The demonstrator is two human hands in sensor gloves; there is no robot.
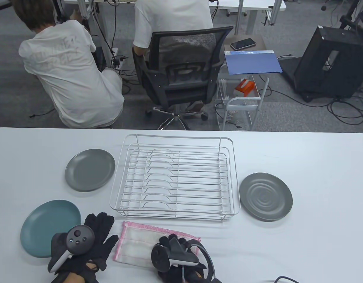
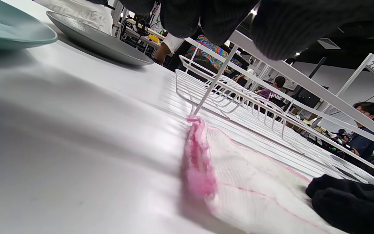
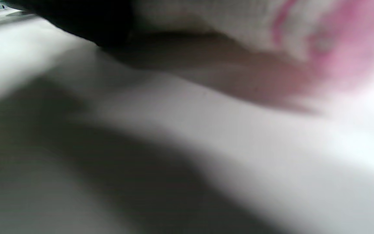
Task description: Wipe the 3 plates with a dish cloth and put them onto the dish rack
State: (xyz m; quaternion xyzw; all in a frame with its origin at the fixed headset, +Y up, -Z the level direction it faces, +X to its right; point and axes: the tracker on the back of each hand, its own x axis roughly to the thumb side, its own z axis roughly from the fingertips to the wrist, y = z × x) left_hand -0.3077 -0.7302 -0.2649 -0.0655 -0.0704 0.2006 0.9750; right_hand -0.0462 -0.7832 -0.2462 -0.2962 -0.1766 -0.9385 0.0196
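Note:
Three plates lie on the white table: a teal plate (image 1: 50, 233) at the front left, a grey plate (image 1: 90, 170) behind it, and a ridged grey plate (image 1: 266, 197) to the right of the rack. The white wire dish rack (image 1: 174, 177) holds nothing. A white dish cloth (image 1: 138, 243) with a pink edge lies in front of the rack. My left hand (image 1: 100, 233) lies flat with spread fingers between the teal plate and the cloth. My right hand (image 1: 175, 244) is on the cloth's near right part, its fingers (image 2: 346, 201) curled onto the cloth (image 2: 248, 191).
Beyond the table's far edge (image 1: 181, 129) are two people in white shirts, an office chair (image 1: 181, 76) and a wire trolley (image 1: 243, 103). In the left wrist view the teal plate (image 2: 11, 32), the grey plate (image 2: 99, 40) and the rack (image 2: 239, 94) lie ahead.

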